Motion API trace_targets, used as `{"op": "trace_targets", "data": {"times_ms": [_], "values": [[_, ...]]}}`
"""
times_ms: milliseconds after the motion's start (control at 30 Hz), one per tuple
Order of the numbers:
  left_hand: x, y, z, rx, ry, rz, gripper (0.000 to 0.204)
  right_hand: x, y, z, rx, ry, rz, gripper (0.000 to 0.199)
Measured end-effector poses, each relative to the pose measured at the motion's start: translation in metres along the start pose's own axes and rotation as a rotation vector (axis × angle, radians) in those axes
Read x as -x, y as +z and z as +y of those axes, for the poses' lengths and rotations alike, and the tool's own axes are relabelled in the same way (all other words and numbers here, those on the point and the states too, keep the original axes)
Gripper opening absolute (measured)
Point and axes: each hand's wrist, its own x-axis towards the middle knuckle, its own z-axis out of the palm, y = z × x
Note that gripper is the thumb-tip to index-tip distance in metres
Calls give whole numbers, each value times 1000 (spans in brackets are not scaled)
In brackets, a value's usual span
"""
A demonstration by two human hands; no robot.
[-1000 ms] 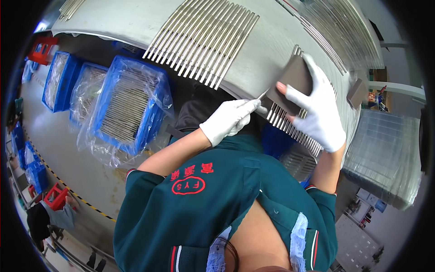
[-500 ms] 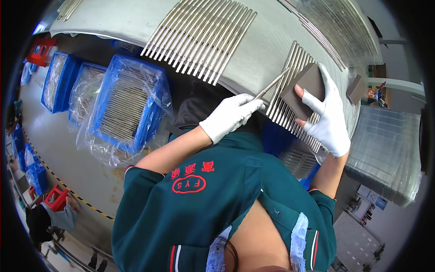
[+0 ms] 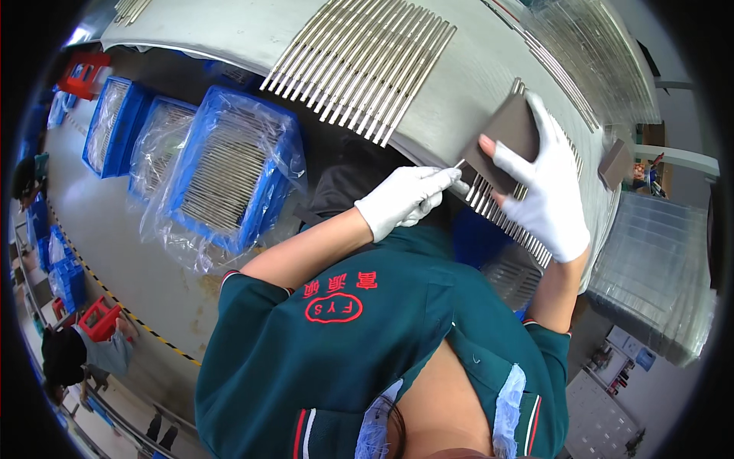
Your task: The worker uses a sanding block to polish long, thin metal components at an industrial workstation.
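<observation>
My left hand (image 3: 409, 200), in a white glove, is closed on the near end of a thin metal rod (image 3: 460, 164) at the table's front edge. Most of that rod is hidden under a grey-brown rectangular block (image 3: 508, 139). My right hand (image 3: 549, 187) grips the block from its right side, in a white glove that leaves some fingertips bare. Beneath the block and the right hand, a row of metal rods (image 3: 495, 212) lies side by side, partly covered. Another row of several rods (image 3: 359, 69) is spread on the table to the left.
A second brown block (image 3: 614, 164) rests at the table's right end. Clear plastic trays (image 3: 650, 260) are stacked at the right. Blue crates (image 3: 289, 164) lined with plastic, holding rods, stand on the floor at the left. Another person (image 3: 73, 356) is at the lower left.
The block in my right hand has moved left toward my left hand and now covers most of the held rod, which was exposed before. The whole view has shifted slightly.
</observation>
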Motion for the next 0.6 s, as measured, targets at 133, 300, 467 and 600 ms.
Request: {"op": "trace_targets", "data": {"times_ms": [133, 300, 467, 600], "values": [[-4, 0, -2, -14, 5, 38, 37, -27, 10, -11, 3, -14, 22, 68], [-3, 5, -2, -28, 12, 5, 30, 14, -7, 9, -9, 32, -82, 70], [-10, 3, -5, -154, 46, -46, 29, -12, 5, -4, 25, 23, 9, 68], [-9, -2, -2, 37, -54, -86, 37, -4, 0, 5, -3, 8, 4, 67]]}}
